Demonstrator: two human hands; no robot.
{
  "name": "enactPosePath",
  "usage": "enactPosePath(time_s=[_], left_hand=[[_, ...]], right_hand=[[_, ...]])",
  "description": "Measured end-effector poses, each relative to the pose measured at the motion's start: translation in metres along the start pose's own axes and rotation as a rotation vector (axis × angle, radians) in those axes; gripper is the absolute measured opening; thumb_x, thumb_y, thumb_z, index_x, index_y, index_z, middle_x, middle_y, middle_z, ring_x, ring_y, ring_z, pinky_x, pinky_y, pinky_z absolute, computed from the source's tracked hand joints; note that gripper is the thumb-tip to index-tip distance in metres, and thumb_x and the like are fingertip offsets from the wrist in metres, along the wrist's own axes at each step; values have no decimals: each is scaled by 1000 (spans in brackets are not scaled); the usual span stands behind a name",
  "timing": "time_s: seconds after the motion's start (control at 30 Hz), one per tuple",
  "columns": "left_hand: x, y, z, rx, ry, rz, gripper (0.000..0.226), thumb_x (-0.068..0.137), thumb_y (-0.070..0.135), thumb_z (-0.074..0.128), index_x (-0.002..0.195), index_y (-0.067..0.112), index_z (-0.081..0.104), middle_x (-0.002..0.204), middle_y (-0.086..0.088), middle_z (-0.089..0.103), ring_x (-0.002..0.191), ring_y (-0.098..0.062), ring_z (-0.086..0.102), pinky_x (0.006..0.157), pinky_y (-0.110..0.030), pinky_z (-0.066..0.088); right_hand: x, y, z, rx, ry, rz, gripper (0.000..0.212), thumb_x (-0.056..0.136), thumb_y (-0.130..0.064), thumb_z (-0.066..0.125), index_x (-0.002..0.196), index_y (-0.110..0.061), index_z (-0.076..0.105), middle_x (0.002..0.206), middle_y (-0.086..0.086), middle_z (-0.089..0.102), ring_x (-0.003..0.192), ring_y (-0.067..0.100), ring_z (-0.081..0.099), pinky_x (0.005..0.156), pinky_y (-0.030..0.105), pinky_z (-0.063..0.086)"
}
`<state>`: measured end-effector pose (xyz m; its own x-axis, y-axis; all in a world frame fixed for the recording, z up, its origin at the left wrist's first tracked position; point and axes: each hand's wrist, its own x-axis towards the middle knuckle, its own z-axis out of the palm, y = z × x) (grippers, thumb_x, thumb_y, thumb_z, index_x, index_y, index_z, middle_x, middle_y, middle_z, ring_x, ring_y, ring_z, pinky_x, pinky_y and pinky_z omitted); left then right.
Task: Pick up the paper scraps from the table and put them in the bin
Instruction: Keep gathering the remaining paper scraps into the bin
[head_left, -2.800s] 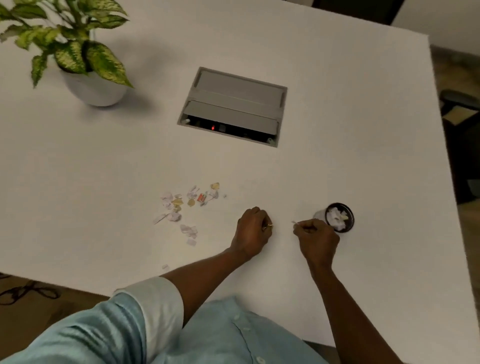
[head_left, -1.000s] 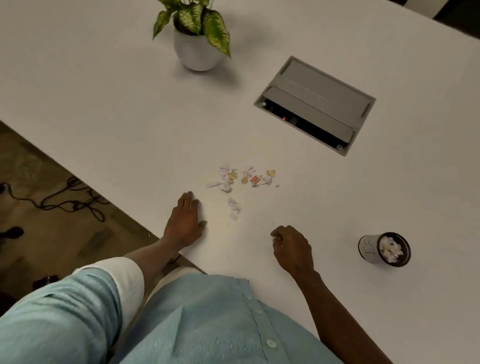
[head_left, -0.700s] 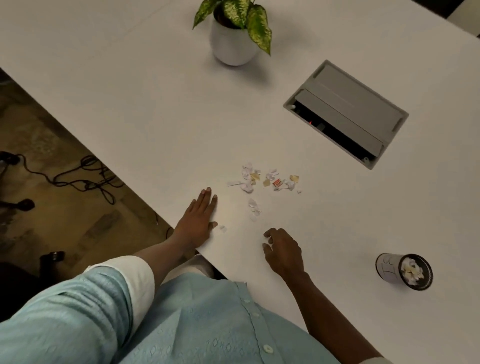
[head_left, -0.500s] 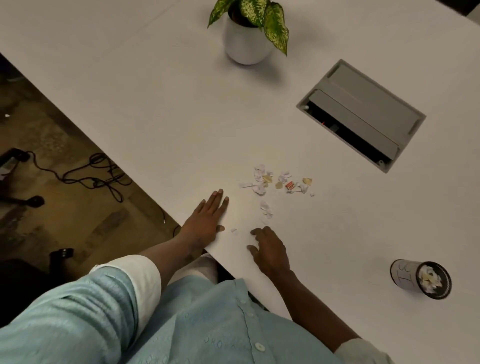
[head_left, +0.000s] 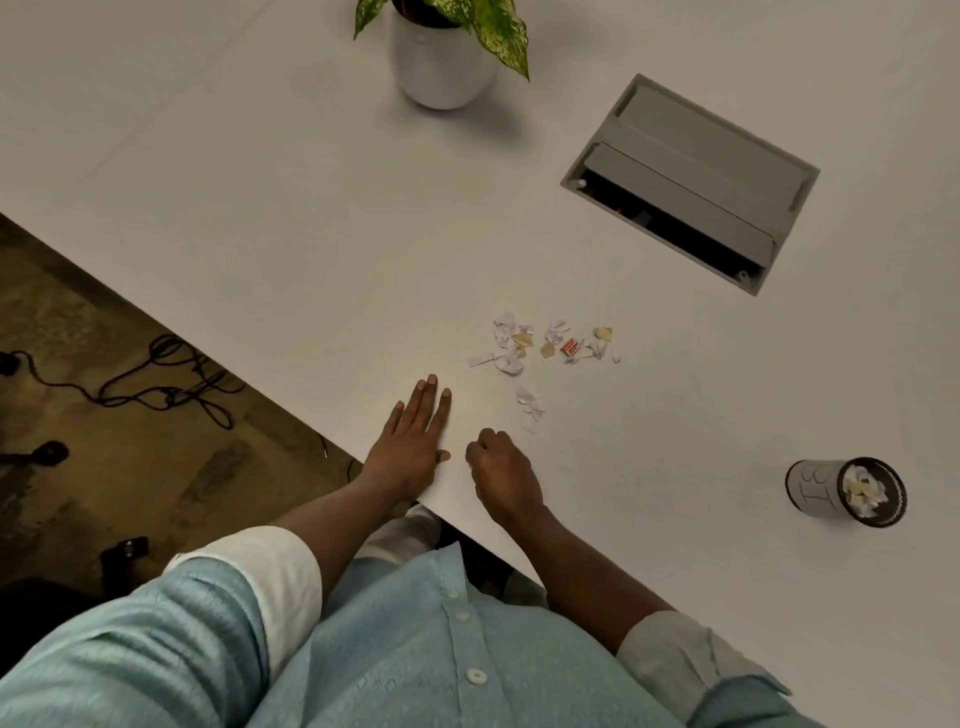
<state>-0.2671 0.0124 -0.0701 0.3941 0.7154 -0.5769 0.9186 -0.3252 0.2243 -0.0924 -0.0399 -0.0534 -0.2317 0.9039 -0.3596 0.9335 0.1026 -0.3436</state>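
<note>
Several small torn paper scraps (head_left: 545, 340), white, yellow and one red, lie in a loose cluster on the white table (head_left: 260, 182). A couple more scraps (head_left: 530, 402) lie just nearer me. My left hand (head_left: 413, 441) rests flat on the table near its edge, fingers straight. My right hand (head_left: 501, 478) sits right beside it with its fingers curled down, pinching at the table surface; the small stray scrap that lay there is hidden under the fingertips. The small round bin (head_left: 815, 491), with scraps inside, stands far to the right.
A potted plant (head_left: 441, 73) in a white pot stands at the back. A grey cable box (head_left: 691, 182) is set into the table, its lid open. The table edge runs diagonally at the left; cables (head_left: 171, 384) lie on the floor below.
My right hand came back from the bin, moved left to the stray scrap by the table edge and curled its fingers over it. My left hand opened flat on the table.
</note>
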Motion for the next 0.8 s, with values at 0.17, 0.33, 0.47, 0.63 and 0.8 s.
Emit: enactPosePath(time_s=[0.17, 0.33, 0.47, 0.63, 0.8], left_hand=[[-2, 3, -2, -25, -17, -14, 90, 110, 38, 43, 160, 17, -28, 164, -8, -42, 155, -26, -34, 132, -50, -4], [-1, 10, 0, -51, -11, -35, 89, 110, 32, 44, 161, 15, -27, 163, -7, -45, 154, -26, -37, 131, -53, -6], [0, 20, 1, -59, -21, -73, 88, 109, 31, 44, 162, 12, -24, 164, -10, -43, 154, -28, -36, 131, -57, -4], [4, 45, -2, -81, -56, -171, 92, 109, 39, 44, 160, 4, -24, 165, -16, -40, 154, -32, -37, 129, -62, -3], [8, 61, -7, -117, -85, -237, 95, 108, 39, 47, 159, -1, -22, 163, -20, -40, 154, -37, -35, 128, -66, -1]], right_hand=[[-19, 15, 2, 122, 55, 117, 19, 101, -16, 47, 108, -11, 64, 110, 6, 62, 100, 23, 59, 74, 35, 49], [-60, 40, 4, 273, 192, 303, 10, 93, -18, 55, 100, -15, 62, 103, 0, 61, 94, 19, 57, 73, 39, 51], [-92, 70, 2, 433, 386, 516, 4, 91, -8, 61, 92, -7, 65, 94, 8, 66, 86, 25, 62, 74, 43, 53], [-115, 96, -2, 476, 468, 606, 9, 90, -2, 63, 93, -9, 68, 92, 5, 67, 84, 24, 64, 74, 42, 54], [-103, 102, -4, 492, 456, 571, 18, 92, 1, 62, 101, -9, 73, 99, 6, 69, 88, 22, 67, 77, 27, 52]])
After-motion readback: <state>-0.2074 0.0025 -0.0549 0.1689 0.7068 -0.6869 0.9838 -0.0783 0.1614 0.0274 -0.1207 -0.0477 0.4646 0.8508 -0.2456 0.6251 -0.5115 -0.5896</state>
